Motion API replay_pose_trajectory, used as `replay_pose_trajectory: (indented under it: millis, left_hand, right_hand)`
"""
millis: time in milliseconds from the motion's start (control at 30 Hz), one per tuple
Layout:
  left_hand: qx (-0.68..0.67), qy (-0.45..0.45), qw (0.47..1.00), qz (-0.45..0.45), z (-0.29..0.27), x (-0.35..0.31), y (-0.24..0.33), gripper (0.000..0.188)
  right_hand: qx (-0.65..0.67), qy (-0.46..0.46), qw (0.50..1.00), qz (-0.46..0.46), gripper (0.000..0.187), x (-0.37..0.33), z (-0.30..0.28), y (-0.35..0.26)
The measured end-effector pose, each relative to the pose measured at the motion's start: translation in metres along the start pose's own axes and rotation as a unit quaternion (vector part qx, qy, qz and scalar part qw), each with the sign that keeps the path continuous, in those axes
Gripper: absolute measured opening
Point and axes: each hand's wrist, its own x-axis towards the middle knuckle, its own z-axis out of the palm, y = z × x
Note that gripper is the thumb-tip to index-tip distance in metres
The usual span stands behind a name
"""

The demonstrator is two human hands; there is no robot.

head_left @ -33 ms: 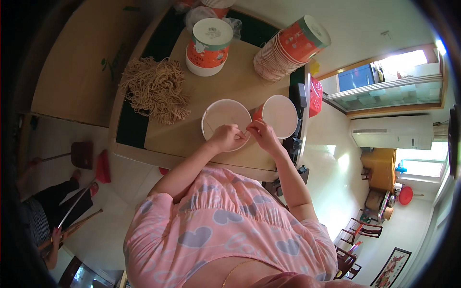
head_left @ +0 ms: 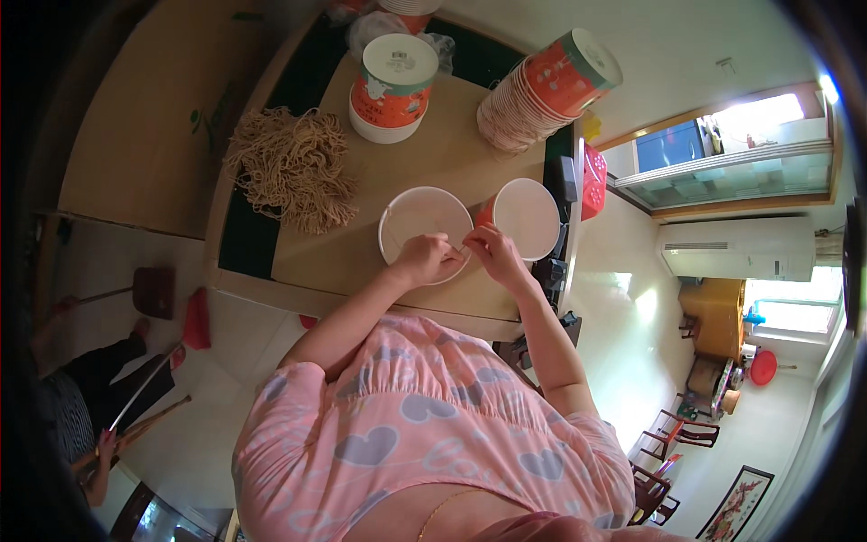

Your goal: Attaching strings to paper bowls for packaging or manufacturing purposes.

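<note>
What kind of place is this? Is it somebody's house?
It looks like a room in someone's home, though I can't be certain. There are dark wooden chairs, a framed flower picture on the wall, and what looks like a tall white air conditioner.

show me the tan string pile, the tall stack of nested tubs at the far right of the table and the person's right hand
Tan string pile [head_left: 293, 172]: head view, middle of the heap.
Tall tub stack [head_left: 553, 86]: head view, orange outer wall.
Right hand [head_left: 497, 255]: head view, back of the hand.
</note>
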Motion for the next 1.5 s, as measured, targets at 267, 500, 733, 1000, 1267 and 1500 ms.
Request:
replay_pose_trajectory:
  millis: [267, 500, 733, 1000, 1267, 1500]
  left_hand:
    - [0.131, -0.022, 0.99, -0.043, 0.005, 0.001, 0.013, 0.008]
    - [-0.399, -0.04, 0.856, -0.326, 0.014, 0.007, -0.002, 0.011]
    - [-0.556, -0.036, 0.7, -0.447, 0.007, 0.01, -0.006, 0.013]
    - [-0.557, -0.01, 0.723, -0.41, 0.008, 0.01, -0.005, 0.012]
    - [-0.467, 0.012, 0.801, -0.373, 0.013, 0.008, -0.005, 0.008]
    - [-0.375, -0.015, 0.864, -0.335, 0.005, 0.005, -0.001, 0.008]
  right_hand:
    - [0.016, 0.027, 0.999, 0.034, 0.006, -0.008, 0.013, 0.002]
    - [0.049, 0.105, 0.991, 0.066, 0.006, -0.022, 0.035, 0.001]
    - [0.145, 0.248, 0.95, 0.121, 0.011, -0.035, 0.066, -0.006]
    - [0.141, 0.221, 0.958, 0.112, 0.026, -0.046, 0.067, -0.014]
    - [0.14, 0.198, 0.964, 0.111, 0.026, -0.047, 0.064, -0.016]
    - [0.158, 0.184, 0.964, 0.112, 0.01, -0.032, 0.06, 0.005]
